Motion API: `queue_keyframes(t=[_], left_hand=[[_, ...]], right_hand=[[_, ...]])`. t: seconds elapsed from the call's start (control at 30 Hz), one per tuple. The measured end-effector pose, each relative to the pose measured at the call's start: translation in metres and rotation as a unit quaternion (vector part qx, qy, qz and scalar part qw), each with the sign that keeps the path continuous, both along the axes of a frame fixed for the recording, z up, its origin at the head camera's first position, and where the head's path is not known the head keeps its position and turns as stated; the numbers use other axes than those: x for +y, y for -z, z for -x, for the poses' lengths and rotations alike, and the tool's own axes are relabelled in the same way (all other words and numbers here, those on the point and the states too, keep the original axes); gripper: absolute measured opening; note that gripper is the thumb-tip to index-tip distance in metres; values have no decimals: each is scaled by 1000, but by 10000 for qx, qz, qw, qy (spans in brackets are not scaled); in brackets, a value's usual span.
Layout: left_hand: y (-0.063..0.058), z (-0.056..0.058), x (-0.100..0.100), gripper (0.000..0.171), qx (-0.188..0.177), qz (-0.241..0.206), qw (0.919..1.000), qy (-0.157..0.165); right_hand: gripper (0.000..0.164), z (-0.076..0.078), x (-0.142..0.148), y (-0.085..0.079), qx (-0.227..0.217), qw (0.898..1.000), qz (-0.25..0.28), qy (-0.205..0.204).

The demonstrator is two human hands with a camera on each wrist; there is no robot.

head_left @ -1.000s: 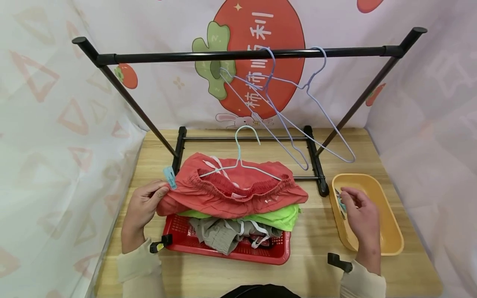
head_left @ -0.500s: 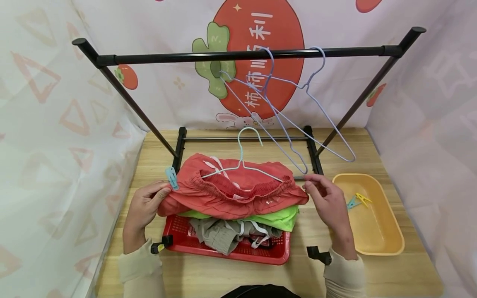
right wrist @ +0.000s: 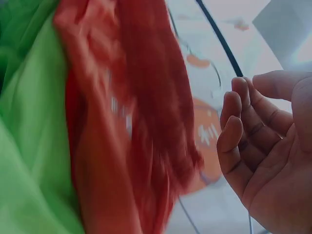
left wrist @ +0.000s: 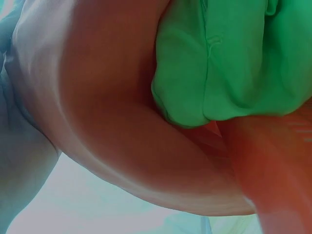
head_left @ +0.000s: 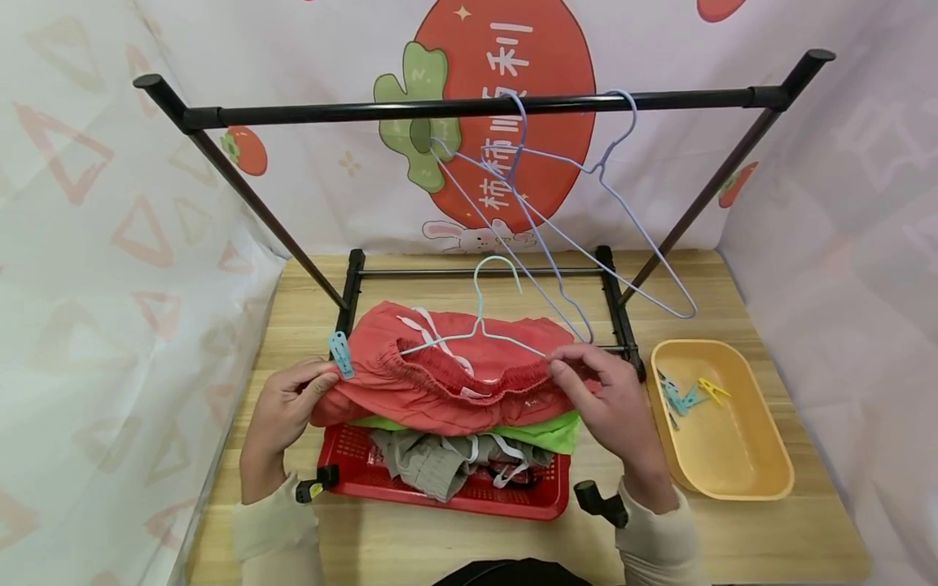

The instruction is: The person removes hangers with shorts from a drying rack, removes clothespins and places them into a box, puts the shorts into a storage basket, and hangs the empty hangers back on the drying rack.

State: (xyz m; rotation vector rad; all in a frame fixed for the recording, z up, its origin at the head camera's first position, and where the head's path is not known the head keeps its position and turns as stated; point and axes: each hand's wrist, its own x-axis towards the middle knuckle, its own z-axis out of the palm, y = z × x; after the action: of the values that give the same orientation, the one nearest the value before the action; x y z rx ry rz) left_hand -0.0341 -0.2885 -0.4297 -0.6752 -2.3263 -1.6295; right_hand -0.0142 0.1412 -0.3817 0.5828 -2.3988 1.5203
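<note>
Red shorts [head_left: 440, 407] with a gathered waistband and white drawstring lie over a red basket [head_left: 520, 506]. A pale mint wire hanger [head_left: 480, 324] lies across their waist opening, hook upward. My left hand [head_left: 282, 407] pinches the shorts' left side, just below a blue clothespin [head_left: 340, 354] clipped there. At the hanger's right end is my right hand [head_left: 611, 399], fingers loosely bent. The right wrist view shows nothing between its thumb and fingers [right wrist: 231, 134]. A bright green garment [head_left: 553, 431] shows beneath the shorts.
Grey clothing [head_left: 432, 468] fills the basket's front. To the right, a yellow tub [head_left: 733, 464] contains several clothespins [head_left: 685, 399]. Behind, two lilac hangers [head_left: 611, 163] hang from a black rack bar [head_left: 308, 113], with the rack's feet on the wooden table [head_left: 791, 529].
My right hand has moved left from the yellow tub to the shorts' right side. My left hand keeps its pinch. The mint hanger has shifted slightly right and down.
</note>
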Motion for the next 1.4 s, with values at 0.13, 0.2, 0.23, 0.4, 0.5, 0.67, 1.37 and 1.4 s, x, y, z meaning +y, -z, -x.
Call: queue_keyframes(t=[0.13,0.2,0.23,0.4,0.5,0.67,1.37,1.4], left_hand=[[-2,-1,-3,18,81,125,9998,-98],[-4,1,-3,17,87,160,9998,-73],[-5,2,-1,17,70,150,9999,-18],[-11,8,7,17,1,181,9997,136],[-13,7,9,20,35,318,9994,112],[-16,7,16,30,87,539,9982,230],[-20,2,30,34,208,648,9960,578],[-20,2,30,34,244,656,9959,566]], right_hand=[[18,8,-25,-7,-12,9986,-191,-490],[19,13,-36,-10,42,9974,-272,-663],[19,16,-41,-12,84,9969,-238,-751],[17,29,-62,-23,284,9915,-261,-1243],[18,35,-75,-31,405,9861,-293,-1582],[22,38,-96,-41,455,9775,-436,-2011],[33,50,-141,-28,125,9559,-2167,-1978],[34,51,-142,-27,85,9568,-2139,-1969]])
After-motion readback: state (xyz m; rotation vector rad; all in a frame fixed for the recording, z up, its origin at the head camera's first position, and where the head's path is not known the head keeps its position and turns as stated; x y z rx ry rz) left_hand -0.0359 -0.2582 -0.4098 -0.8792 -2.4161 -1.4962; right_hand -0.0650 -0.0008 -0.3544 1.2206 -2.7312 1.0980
